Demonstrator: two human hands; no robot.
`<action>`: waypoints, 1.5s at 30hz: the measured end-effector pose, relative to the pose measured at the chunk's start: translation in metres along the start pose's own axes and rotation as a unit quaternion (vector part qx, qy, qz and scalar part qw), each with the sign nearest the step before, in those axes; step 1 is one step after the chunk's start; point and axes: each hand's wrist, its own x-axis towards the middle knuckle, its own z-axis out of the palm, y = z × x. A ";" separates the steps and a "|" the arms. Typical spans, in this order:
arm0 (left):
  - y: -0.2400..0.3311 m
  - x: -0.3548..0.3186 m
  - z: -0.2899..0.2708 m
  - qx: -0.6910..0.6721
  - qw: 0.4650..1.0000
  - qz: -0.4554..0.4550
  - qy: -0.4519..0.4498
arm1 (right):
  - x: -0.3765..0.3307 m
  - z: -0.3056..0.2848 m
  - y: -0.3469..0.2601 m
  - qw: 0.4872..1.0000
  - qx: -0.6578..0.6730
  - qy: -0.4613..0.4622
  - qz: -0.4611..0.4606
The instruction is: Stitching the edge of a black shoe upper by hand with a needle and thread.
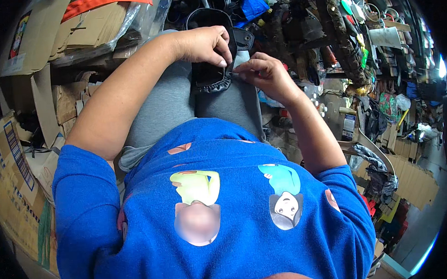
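A black shoe-like piece (pixel 212 85) lies across my lap on grey trousers. Its near edge is puckered, and a black strap or flap with small round marks (pixel 244 38) sticks out on its right side. Over its opening bends my left hand (pixel 207 45), thumb and fingertips pinched together; whatever is between them is too small to make out. My right hand (pixel 268 75) is at the piece's right edge, thumb and forefinger closed on a thin needle-like thing (pixel 232 72) that points toward the left fingertips. The inside of the piece is dark.
Cardboard boxes (pixel 15 173) and plastic-wrapped cardboard (pixel 91 28) stand close on my left. Beyond my knees lies a blue bag (pixel 251 7) among dark items. Cluttered shelves with tools and a white cup-like container (pixel 384 37) fill the right side, with flattened cardboard (pixel 412 178) lower down.
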 end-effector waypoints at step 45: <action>0.021 -0.042 0.033 0.115 0.970 -0.022 0.211 | -0.005 0.010 -0.001 0.999 0.033 0.035 0.005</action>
